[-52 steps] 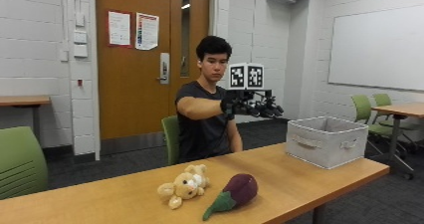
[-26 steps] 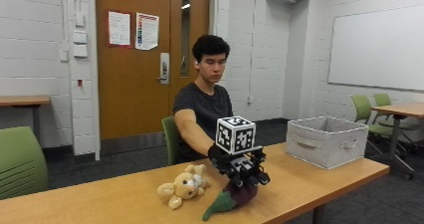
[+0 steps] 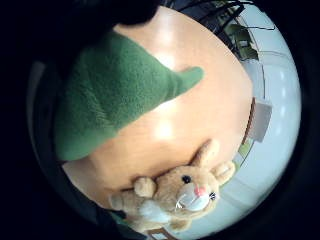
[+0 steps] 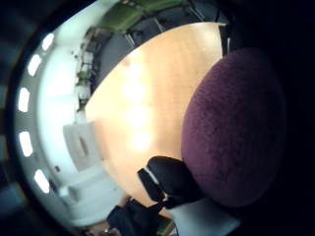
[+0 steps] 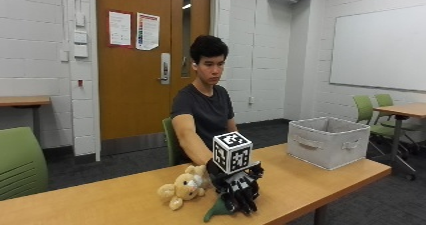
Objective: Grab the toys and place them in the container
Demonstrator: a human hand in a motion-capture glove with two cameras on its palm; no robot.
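Black-gloved right hand (image 5: 238,191) is stretched forward and down on the table (image 5: 120,201), palm down over the eggplant toy (image 5: 217,211), fingers curled around its purple body near the front edge. Only its green stem shows under the hand. The bunny (image 5: 182,186) lies just beside it, and the container (image 5: 327,141) stands well apart, near the table's far corner.

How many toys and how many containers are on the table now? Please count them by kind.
Toys: 2, the plush rabbit and the plush eggplant, which lies under the gloved right hand.
Containers: 1, the grey fabric bin.
Total: 3.
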